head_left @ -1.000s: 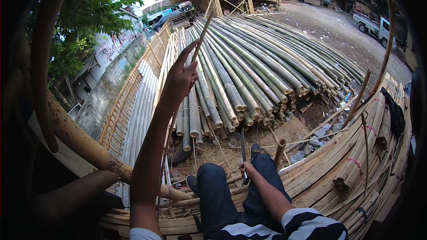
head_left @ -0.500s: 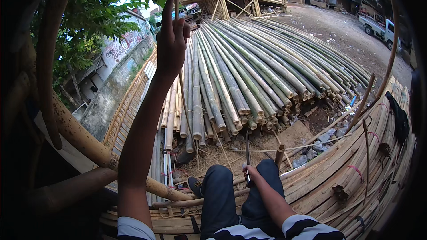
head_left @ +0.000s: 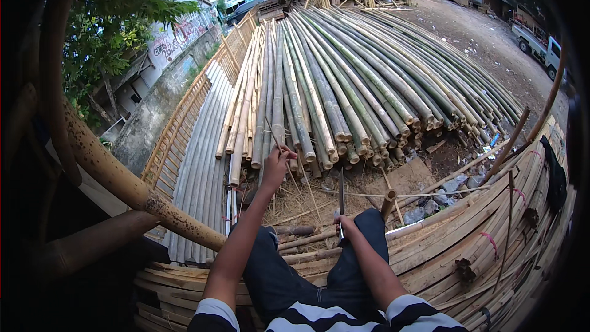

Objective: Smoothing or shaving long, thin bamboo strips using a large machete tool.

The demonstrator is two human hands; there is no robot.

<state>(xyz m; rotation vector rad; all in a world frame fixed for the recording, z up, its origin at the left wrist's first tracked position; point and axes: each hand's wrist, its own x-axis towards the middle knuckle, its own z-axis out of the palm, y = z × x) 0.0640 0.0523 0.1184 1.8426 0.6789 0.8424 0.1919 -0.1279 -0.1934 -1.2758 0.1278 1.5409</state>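
Note:
My left hand (head_left: 278, 165) is stretched out in front of me, pinching a thin bamboo sliver (head_left: 275, 136) that points up and away. My right hand (head_left: 344, 224) rests on my right knee and grips a long dark knife (head_left: 342, 197) with its blade pointing forward. I sit on stacked bamboo slats (head_left: 184, 283), my legs in dark trousers (head_left: 307, 270) stretched ahead. A short cut bamboo stub (head_left: 388, 203) stands just right of the knife.
A big pile of long green and tan bamboo poles (head_left: 344, 80) lies ahead. A thick spotted bamboo pole (head_left: 117, 178) slants at my left. Bundled split bamboo (head_left: 491, 233) curves along the right. A woven fence (head_left: 178, 129), a wall and a truck (head_left: 538, 40) stand farther off.
My left hand has come down from high in front of me to near my knees, bringing the thin sliver with it. The right hand with the knife has stayed on my knee.

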